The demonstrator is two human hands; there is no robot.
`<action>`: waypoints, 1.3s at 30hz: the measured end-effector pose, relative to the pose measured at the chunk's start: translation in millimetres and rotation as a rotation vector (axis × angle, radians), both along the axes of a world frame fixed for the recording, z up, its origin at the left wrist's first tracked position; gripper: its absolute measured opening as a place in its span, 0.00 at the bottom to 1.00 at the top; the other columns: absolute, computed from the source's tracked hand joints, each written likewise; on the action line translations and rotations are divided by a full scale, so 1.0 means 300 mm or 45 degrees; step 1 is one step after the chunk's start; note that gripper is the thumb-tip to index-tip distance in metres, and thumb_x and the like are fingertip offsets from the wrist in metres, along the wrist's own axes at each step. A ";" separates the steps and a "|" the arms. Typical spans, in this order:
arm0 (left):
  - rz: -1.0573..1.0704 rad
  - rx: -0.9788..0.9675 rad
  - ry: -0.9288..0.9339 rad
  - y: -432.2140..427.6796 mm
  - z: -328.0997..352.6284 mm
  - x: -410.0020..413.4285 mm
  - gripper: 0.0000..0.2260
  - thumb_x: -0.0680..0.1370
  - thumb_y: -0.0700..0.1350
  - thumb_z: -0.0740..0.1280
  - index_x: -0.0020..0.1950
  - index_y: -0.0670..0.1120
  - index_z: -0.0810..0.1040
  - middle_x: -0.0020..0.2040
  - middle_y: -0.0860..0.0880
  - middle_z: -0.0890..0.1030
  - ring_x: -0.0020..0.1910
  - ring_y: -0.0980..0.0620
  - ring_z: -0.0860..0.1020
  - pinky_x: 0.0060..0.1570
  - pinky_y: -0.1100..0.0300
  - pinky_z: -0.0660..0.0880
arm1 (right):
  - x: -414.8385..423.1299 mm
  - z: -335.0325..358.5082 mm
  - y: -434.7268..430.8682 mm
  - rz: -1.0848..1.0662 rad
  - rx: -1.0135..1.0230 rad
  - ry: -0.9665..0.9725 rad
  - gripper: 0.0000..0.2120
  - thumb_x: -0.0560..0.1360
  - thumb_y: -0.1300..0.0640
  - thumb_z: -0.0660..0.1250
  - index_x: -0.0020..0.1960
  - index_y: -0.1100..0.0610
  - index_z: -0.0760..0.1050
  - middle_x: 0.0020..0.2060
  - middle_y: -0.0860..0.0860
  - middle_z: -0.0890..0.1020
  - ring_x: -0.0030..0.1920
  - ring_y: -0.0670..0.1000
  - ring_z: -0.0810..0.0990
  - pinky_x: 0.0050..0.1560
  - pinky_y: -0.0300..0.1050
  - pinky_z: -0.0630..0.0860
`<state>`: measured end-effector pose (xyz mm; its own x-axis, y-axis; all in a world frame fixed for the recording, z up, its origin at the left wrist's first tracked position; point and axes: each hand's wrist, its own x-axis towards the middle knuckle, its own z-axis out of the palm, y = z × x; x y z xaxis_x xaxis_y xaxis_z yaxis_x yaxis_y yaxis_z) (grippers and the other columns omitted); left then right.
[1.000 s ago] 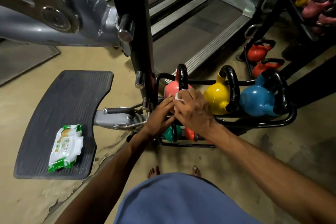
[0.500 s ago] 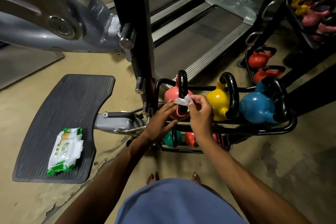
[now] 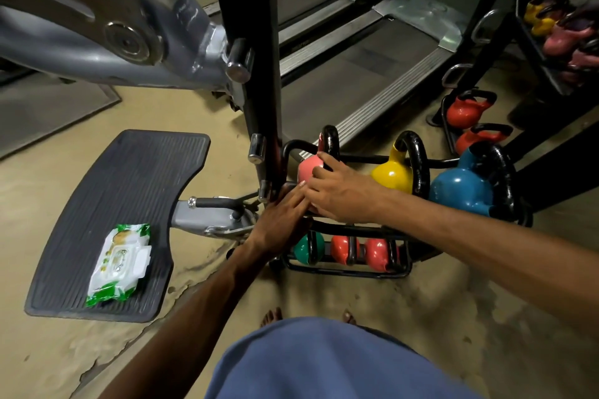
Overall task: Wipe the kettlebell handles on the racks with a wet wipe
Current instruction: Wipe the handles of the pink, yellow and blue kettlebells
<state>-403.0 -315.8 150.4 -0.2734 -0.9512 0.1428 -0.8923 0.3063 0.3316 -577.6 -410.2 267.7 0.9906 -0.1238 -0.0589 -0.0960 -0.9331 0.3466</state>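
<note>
Both at pink kettlebell (image 3: 307,169): left hand (image 3: 278,227) fingers (image 3: 296,197) flat, right hand (image 3: 343,197) hold unclear; could tip it onto bare toes (image 3: 272,316) below if shoved.

pink bell (image 3: 306,170) mostly behind left hand (image 3: 278,227) and right hand (image 3: 343,197) | right palm hidden, can't tell what's under it | machine (image 3: 97,26) upper left cut by the edge | far rack (image 3: 547,65) upper right blurry, cropped | pack (image 3: 120,262) label too tiny to read | feet (image 3: 272,317) mostly under blue cloth (image 3: 324,366)
</note>
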 end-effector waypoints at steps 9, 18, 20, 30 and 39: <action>0.081 0.008 -0.128 0.057 -0.012 -0.040 0.33 0.82 0.51 0.63 0.84 0.46 0.54 0.85 0.47 0.52 0.84 0.50 0.49 0.82 0.46 0.43 | -0.167 -0.082 0.047 0.088 -0.033 -0.394 0.13 0.84 0.65 0.58 0.61 0.61 0.79 0.56 0.58 0.79 0.56 0.58 0.78 0.63 0.55 0.74; 0.139 0.082 -0.165 0.066 -0.001 -0.062 0.37 0.82 0.52 0.62 0.85 0.47 0.47 0.85 0.48 0.44 0.84 0.52 0.45 0.81 0.48 0.37 | -0.079 -0.210 0.200 -1.258 1.365 -1.662 0.10 0.77 0.66 0.71 0.53 0.53 0.79 0.49 0.47 0.84 0.52 0.50 0.83 0.52 0.49 0.82; 0.172 0.087 -0.173 0.071 0.003 -0.078 0.38 0.81 0.51 0.65 0.85 0.46 0.46 0.85 0.48 0.44 0.84 0.51 0.46 0.81 0.49 0.35 | -0.059 -0.177 0.169 -1.347 1.669 -1.715 0.12 0.79 0.65 0.70 0.59 0.52 0.79 0.53 0.47 0.85 0.55 0.47 0.84 0.52 0.42 0.82; 0.179 0.075 -0.159 0.071 0.000 -0.084 0.40 0.80 0.49 0.66 0.85 0.47 0.46 0.85 0.49 0.43 0.84 0.53 0.45 0.82 0.49 0.38 | -0.070 -0.205 0.195 -1.357 1.505 -1.608 0.10 0.80 0.56 0.70 0.52 0.40 0.79 0.50 0.44 0.84 0.52 0.45 0.83 0.53 0.50 0.82; 0.172 -0.025 -0.113 0.067 -0.018 -0.082 0.32 0.78 0.48 0.66 0.81 0.46 0.61 0.85 0.47 0.53 0.84 0.52 0.49 0.81 0.44 0.51 | -0.099 -0.253 0.214 -0.650 0.418 -1.129 0.07 0.83 0.62 0.64 0.51 0.60 0.81 0.47 0.55 0.78 0.48 0.55 0.77 0.46 0.48 0.77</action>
<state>-427.7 -295.6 144.9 -0.1559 -0.9774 0.1426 -0.9513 0.1874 0.2449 -607.5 -346.1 191.7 0.5318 -0.6443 0.5496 -0.5950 -0.7461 -0.2989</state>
